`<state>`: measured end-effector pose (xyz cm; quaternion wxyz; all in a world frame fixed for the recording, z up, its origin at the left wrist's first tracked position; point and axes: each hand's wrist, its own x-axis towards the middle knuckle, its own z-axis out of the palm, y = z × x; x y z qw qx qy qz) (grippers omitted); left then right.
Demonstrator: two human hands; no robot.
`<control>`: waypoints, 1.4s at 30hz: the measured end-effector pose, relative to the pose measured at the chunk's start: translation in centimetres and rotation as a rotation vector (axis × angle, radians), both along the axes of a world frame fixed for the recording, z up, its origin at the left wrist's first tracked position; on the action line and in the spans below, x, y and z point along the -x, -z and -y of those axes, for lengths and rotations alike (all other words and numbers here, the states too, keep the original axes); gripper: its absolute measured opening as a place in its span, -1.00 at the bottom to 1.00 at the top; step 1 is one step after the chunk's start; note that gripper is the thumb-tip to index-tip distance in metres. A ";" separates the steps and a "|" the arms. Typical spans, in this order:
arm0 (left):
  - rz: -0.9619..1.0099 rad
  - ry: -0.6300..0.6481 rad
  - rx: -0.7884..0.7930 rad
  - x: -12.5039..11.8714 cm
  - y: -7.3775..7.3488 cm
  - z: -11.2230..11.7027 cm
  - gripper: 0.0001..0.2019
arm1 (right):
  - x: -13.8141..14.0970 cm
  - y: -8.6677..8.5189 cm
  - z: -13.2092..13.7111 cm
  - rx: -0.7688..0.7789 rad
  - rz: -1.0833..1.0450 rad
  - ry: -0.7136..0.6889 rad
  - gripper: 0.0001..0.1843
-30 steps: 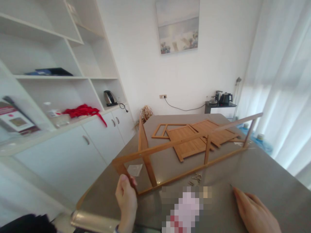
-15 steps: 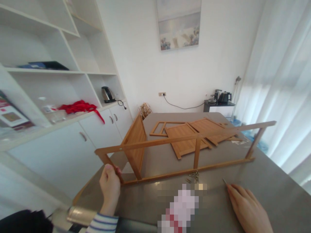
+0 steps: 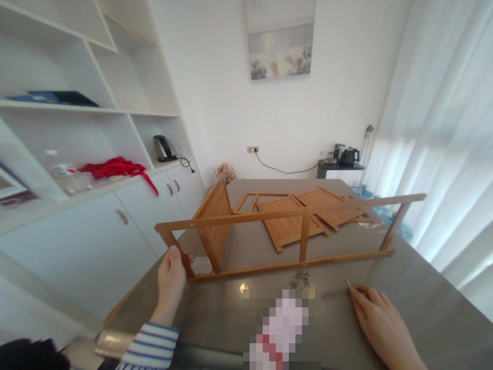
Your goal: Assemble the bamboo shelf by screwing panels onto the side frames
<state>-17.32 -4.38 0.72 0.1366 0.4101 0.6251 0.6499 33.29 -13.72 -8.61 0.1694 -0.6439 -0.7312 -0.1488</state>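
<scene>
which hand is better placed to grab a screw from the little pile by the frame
Probably the right: the right hand rests on the table close to the screws, while the left hand grips the wooden frame at its end, holding it upright.

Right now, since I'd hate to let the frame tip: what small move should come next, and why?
Probably bring the right hand, with a thin piece at its fingertips, up to the frame. The left hand has a grip on the frame's left end, standing it on edge on the table, and screws lie just before it.
</scene>
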 end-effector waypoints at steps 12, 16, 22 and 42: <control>-0.386 -0.240 0.045 -2.0 -1.3 5.2 -0.43 | -1.0 -1.6 2.5 -0.036 -0.200 -0.031 -0.58; -0.483 0.123 0.186 -5.9 -1.7 7.9 -0.55 | -2.2 -3.5 2.3 0.020 -0.302 -0.059 -0.59; -0.851 0.625 0.399 -14.4 -1.9 4.3 -0.68 | -3.5 -6.5 -2.1 0.213 -0.418 -0.085 -0.56; -1.012 0.495 0.648 -20.9 2.4 -7.8 -0.54 | -0.2 -6.3 -22.7 0.481 -0.525 0.148 -0.65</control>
